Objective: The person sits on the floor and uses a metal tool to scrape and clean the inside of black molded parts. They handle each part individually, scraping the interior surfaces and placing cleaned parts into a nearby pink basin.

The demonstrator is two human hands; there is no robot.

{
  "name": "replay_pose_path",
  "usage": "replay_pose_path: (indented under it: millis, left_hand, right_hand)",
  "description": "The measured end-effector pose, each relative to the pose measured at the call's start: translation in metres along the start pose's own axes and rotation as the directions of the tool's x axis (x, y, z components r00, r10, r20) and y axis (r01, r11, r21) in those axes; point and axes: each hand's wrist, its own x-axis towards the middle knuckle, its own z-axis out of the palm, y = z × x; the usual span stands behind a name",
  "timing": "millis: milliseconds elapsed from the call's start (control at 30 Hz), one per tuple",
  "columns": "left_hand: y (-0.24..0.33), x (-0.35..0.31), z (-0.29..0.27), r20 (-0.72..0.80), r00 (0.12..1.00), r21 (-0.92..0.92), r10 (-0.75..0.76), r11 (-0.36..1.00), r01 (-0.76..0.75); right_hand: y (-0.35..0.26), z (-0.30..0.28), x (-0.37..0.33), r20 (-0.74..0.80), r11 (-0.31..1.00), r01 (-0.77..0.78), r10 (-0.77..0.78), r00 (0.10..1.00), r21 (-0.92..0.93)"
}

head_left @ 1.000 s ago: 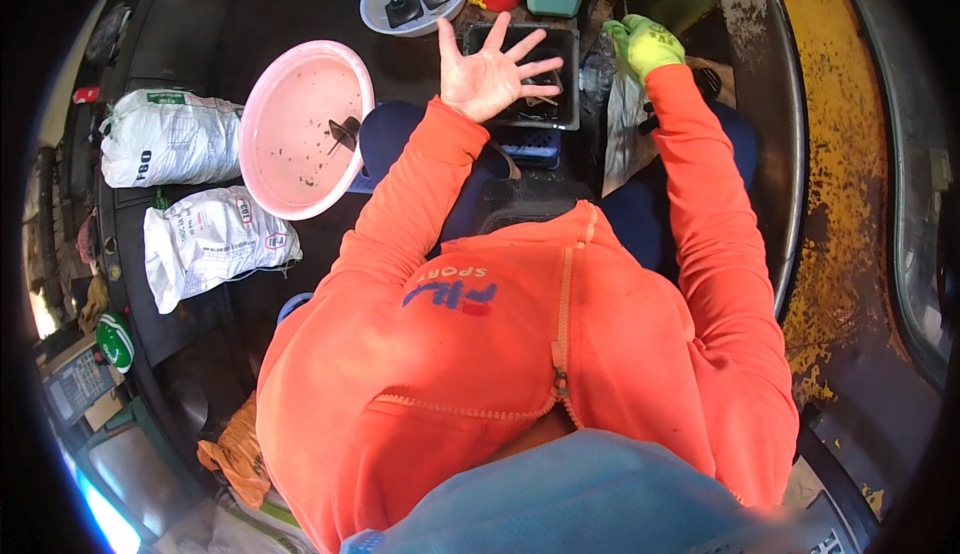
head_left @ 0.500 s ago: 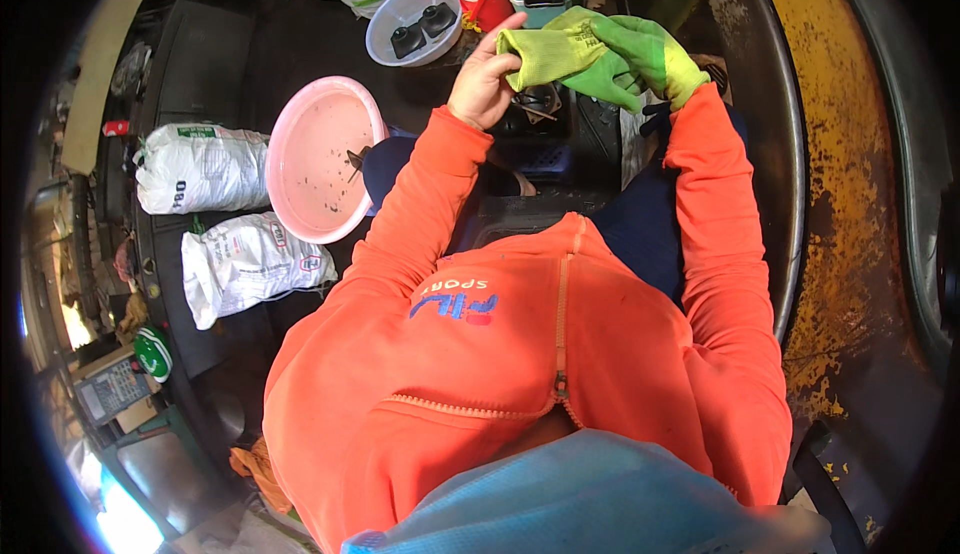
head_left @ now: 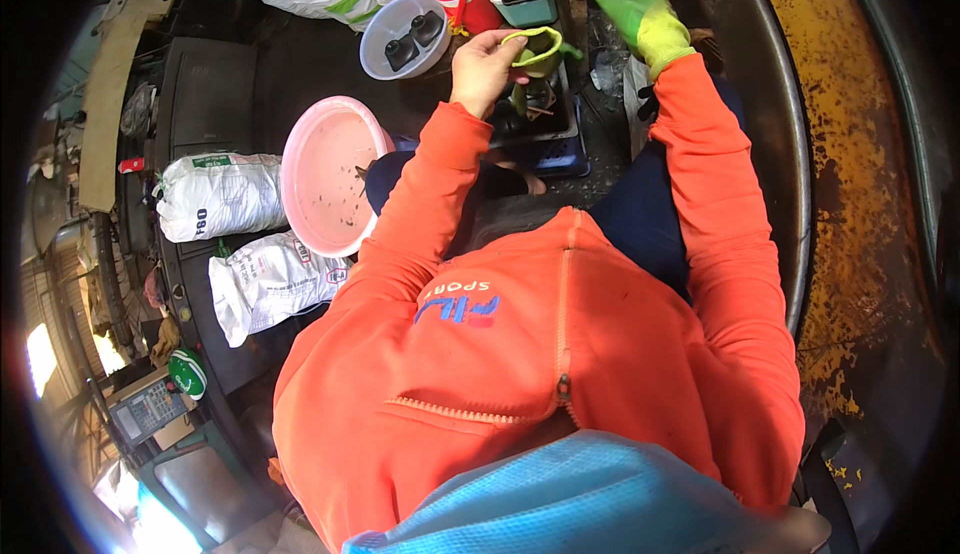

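Left hand (head_left: 482,74): bare, fingertips pinching a loose glove (head_left: 543,62) by its rim | Glove: over black tray (head_left: 572,114) | Right hand (head_left: 642,22): gloved, fingers extended, empty | Pink basin (head_left: 325,169): left of left sleeve (head_left: 425,184)

Dark flat surface (head_left: 320,66): spread across the left.
White bulging printed sacks (head_left: 225,197): two, lying beside a pink round plastic basin (head_left: 328,159).
Far end: pale-lavender round plastic bowl (head_left: 383,30), near a red cylindrical lidded jug (head_left: 481,14).

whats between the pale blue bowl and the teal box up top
In the head view, a red lidded container stands between the pale blue bowl and the teal box.
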Motion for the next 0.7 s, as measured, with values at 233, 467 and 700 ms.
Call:
replay_pose_path:
  millis: [233,467,700]
  left_hand:
    - [-0.028,0.002,-0.013,-0.174,0.947,0.605,0.270,0.788,-0.114]
    - [-0.006,-0.014,-0.014,-0.188,0.916,0.631,0.355,0.758,-0.164]
    - [0.007,-0.024,0.003,0.105,0.675,0.586,0.730,0.503,-0.635]
  right_hand:
    - [-0.005,0.042,-0.031,0.417,0.834,0.113,0.148,0.897,-0.539]
    - [0.018,0.081,-0.021,0.398,0.981,-0.178,0.195,0.896,-0.079]
    - [0.010,0.075,-0.024,0.344,0.976,0.021,0.056,0.937,-0.216]
